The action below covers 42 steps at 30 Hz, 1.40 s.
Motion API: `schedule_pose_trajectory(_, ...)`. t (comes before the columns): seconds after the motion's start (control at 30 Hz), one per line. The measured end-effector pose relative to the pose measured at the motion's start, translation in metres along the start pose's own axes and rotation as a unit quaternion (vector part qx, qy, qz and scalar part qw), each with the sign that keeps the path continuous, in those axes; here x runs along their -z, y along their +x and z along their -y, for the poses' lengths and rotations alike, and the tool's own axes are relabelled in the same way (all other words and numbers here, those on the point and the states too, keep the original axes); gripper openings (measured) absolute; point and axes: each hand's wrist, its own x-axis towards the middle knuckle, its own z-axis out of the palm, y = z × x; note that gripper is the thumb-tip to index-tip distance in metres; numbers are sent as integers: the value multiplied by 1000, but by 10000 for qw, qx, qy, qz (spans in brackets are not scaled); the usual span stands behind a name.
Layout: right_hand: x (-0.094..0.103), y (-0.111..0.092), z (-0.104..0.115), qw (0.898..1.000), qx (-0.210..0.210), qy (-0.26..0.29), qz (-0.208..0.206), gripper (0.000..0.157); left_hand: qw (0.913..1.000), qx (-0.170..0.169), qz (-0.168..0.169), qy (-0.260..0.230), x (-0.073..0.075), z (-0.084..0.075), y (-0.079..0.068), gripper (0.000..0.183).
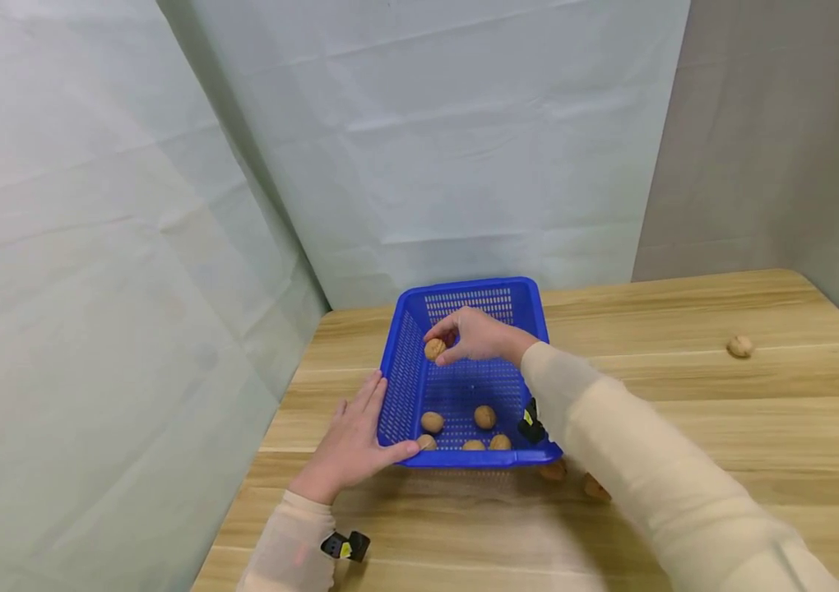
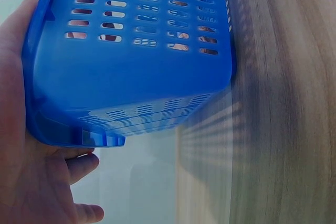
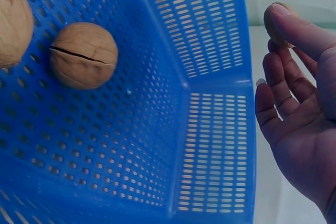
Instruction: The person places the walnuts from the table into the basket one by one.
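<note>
In the head view my right hand pinches a walnut between thumb and fingertips above the blue plastic basket. The right wrist view shows that held walnut at the fingertips, past the basket's rim. My left hand rests at the basket's front left corner, fingers spread along the outer side and thumb against the front rim. In the left wrist view, that hand lies along the rim. Several walnuts sit inside the basket's front part, among them a cracked walnut with a dark seam.
Two walnuts lie on the wooden table by the basket's front right corner, one of them a walnut partly hidden by the right sleeve. Another walnut lies far to the right. Pale cloth hangs behind and to the left.
</note>
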Motion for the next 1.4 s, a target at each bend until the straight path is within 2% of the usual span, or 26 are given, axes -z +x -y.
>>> schedule_pose_trajectory(0.53,-5,2,-4,9992,-293,32,-265,38,10000,-59,-29,-19,-1,2,3,109)
schedule_pose_trajectory(0.67,0,-1,0,9990,-296,46,-346,38,10000,-56,-59,38,-1,4,3,109)
schedule_pose_trajectory(0.83,17,-12,16,9993,-3,-19,-374,40,9999,-57,-71,55,0,5,3,109)
schedule_pose_trajectory(1.0,39,-38,31,9985,237,-273,-422,39,9999,-45,-91,121,-1,4,4,109)
schedule_pose_trajectory(1.1,51,-63,29,9978,325,-349,-463,39,9999,-53,-89,83,-1,3,5,109)
schedule_pose_trajectory(1.27,65,-110,11,9973,403,-329,-510,39,10000,-57,-35,51,0,2,9,111)
schedule_pose_trajectory(1.4,65,-150,-13,9968,271,-394,-643,36,9999,-83,-39,51,-1,2,10,111)
